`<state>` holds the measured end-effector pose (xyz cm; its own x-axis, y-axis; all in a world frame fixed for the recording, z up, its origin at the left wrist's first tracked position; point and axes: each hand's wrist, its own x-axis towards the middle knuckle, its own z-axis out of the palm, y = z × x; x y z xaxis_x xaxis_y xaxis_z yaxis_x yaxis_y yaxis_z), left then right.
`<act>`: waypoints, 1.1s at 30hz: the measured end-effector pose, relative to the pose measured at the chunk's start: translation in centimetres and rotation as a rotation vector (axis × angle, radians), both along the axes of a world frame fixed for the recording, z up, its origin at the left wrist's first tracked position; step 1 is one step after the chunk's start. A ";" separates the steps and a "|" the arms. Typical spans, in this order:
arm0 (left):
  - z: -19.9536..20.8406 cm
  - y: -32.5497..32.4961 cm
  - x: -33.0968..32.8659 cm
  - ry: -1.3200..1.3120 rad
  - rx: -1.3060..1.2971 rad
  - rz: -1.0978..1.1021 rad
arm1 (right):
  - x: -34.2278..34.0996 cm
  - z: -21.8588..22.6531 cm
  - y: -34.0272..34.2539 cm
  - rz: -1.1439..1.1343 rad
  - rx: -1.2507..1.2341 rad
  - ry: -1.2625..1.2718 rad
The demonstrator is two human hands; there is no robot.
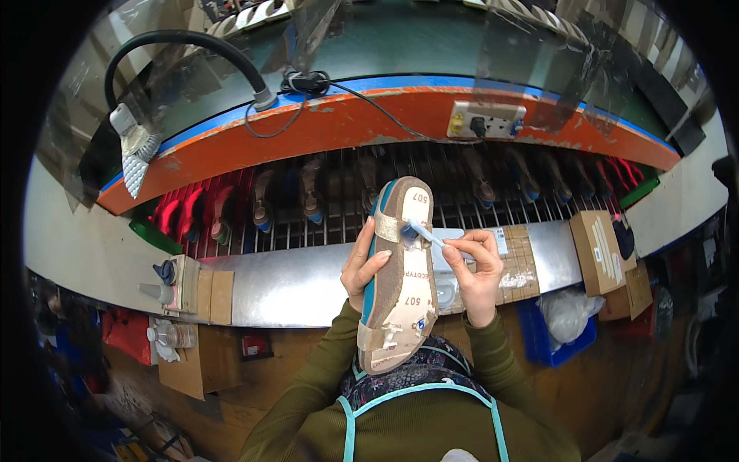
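Note:
A sandal upper on a shoe last [413, 289] is held up in front of me, its pale underside facing me. Brown edging, teal trim and light straps show around it. My left hand [359, 266] is closed on its left side, thumb on the edge. My right hand [480, 273] pinches the pale blue handle of a small brush [426, 232]. The brush's head touches the underside near its upper end, over a strap. Behind my right hand stands a pale blue container [446, 286], partly hidden.
Beyond the metal ledge [265, 289], a roller conveyor [289, 231] carries several shoes under an orange-fronted machine [354, 127]. A cardboard box [599, 252] stands right, above a blue bin [550, 339]. A bendable black hose [192, 37] arches at upper left.

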<state>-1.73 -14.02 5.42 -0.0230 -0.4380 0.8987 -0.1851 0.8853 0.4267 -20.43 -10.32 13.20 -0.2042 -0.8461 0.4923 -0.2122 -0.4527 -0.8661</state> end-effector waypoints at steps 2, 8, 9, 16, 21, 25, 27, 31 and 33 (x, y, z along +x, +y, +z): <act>0.4 0.4 0.4 0.032 0.030 0.034 | 0.4 0.3 -1.1 -0.017 -0.050 0.037; 2.2 1.1 1.8 0.045 0.060 0.106 | 0.9 2.1 -3.6 -0.112 -0.136 0.200; 2.4 1.1 2.0 0.043 0.059 0.107 | 1.1 2.7 -3.6 -0.147 -0.109 0.204; 3.1 1.2 3.2 0.013 0.029 0.091 | 0.3 2.9 -4.3 -0.163 -0.325 0.436; 3.7 1.2 3.8 -0.011 0.038 0.071 | -0.4 4.2 -4.2 0.149 -0.116 0.282; 3.9 1.4 3.5 0.024 0.034 0.046 | -0.8 3.6 -4.1 0.115 -0.200 0.373; 3.2 0.9 3.7 -0.033 -0.019 0.020 | -0.9 3.5 -3.6 0.052 -0.284 0.461; 2.5 1.0 3.3 -0.056 -0.045 0.025 | -1.5 3.7 -2.7 0.063 -0.313 0.517; 2.4 1.1 3.1 -0.006 -0.018 -0.028 | -2.0 4.0 -2.8 0.110 -0.342 0.550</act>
